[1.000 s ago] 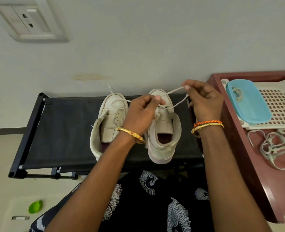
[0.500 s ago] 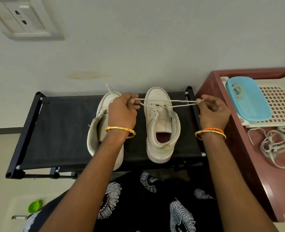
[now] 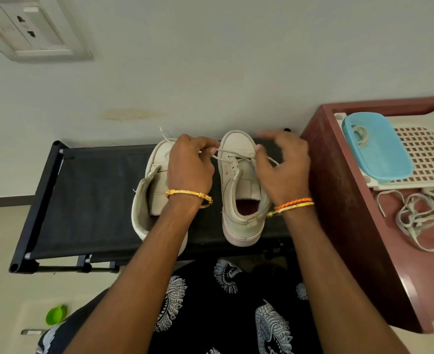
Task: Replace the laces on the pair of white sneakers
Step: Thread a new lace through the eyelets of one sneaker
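The left hand (image 3: 189,169) has its fingers curled in, pinching one end of the lace (image 3: 232,152) just over the gap between the two shoes, while the right hand (image 3: 285,169) hangs above the right sneaker (image 3: 239,190) with thumb and a finger closing on the other lace end; its index finger sticks out straight and is blurred, so I judge it a light pinch rather than a firm grip. From the head camera, the only view there is, both white sneakers stand side by side on a black fabric shoe rack (image 3: 96,200) against the wall, toes to the wall and heels toward the person. The lace runs across the front eyelets of the right sneaker, and the rows nearer the ankle look bare, tongue lying flat and the red lining showing. The left sneaker (image 3: 157,190) is half hidden under the left wrist; a lace tip pokes up near its toe, but I cannot tell how far it is threaded. To the right, on the maroon table (image 3: 343,200), a tangle of loose laces (image 3: 420,221) lies just beside a white plastic tray (image 3: 425,154) carrying a blue container (image 3: 376,146). As I read it, the job is at an early to middle stage: the right shoe has only its first crossings, most eyelets remain to be threaded, and the tying is yet to be done.
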`<action>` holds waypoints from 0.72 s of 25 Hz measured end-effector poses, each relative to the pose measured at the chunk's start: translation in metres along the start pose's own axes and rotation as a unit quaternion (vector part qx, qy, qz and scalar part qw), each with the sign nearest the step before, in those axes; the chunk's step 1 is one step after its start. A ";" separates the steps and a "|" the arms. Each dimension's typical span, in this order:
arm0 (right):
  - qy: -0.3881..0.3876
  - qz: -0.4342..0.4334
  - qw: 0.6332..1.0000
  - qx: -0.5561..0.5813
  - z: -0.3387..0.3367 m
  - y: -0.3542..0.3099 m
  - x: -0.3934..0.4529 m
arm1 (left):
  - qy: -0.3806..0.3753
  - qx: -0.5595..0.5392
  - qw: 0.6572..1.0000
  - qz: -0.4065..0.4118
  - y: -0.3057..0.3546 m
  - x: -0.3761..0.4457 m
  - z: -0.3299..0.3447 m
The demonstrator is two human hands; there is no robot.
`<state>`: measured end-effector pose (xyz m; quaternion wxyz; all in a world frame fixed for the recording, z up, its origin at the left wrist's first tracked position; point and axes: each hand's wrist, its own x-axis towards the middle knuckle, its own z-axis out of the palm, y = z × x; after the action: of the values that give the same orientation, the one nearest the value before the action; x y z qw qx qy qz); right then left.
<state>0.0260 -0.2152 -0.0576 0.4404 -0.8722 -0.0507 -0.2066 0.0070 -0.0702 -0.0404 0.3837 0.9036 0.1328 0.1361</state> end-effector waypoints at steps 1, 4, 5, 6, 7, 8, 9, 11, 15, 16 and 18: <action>-0.048 -0.020 0.999 0.005 0.005 -0.007 -0.005 | -0.010 -0.039 0.999 0.008 0.002 0.000 -0.001; -0.109 -0.068 0.992 -0.007 0.013 -0.015 -0.009 | -0.027 -0.139 0.990 0.003 0.005 -0.002 -0.004; -0.110 -0.072 0.991 -0.011 0.013 -0.014 -0.008 | -0.035 -0.142 0.989 0.001 0.005 -0.002 -0.004; -0.109 -0.069 0.992 -0.010 0.013 -0.011 -0.006 | -0.043 -0.140 0.989 0.001 0.006 -0.002 -0.003; -0.108 -0.065 0.992 -0.008 0.012 -0.009 -0.005 | -0.050 -0.140 0.989 0.001 0.006 -0.002 -0.002; -0.106 -0.063 0.992 -0.010 0.011 -0.009 -0.004 | -0.055 -0.141 0.989 0.001 0.006 -0.002 -0.002; -0.102 -0.059 0.993 -0.016 0.011 -0.008 -0.004 | -0.059 -0.139 0.989 -0.002 0.005 -0.002 -0.001; -0.080 -0.036 0.995 -0.038 0.009 -0.008 -0.004 | -0.073 -0.111 0.991 -0.013 0.003 -0.003 0.001; -0.093 0.110 0.971 -0.188 0.006 -0.010 -0.006 | -0.132 -0.005 0.991 -0.037 -0.005 -0.007 0.007; -0.101 0.123 0.961 -0.227 0.007 -0.012 -0.008 | -0.140 -0.004 0.989 -0.038 -0.007 -0.007 0.008; -0.126 0.122 0.949 -0.261 0.010 -0.016 -0.010 | -0.146 -0.015 0.989 -0.035 -0.007 -0.007 0.009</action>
<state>0.0158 -0.1969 -0.0553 0.2093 -0.9751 0.0570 -0.0458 0.0027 -0.0738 -0.0531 0.4168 0.9029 0.1048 -0.0092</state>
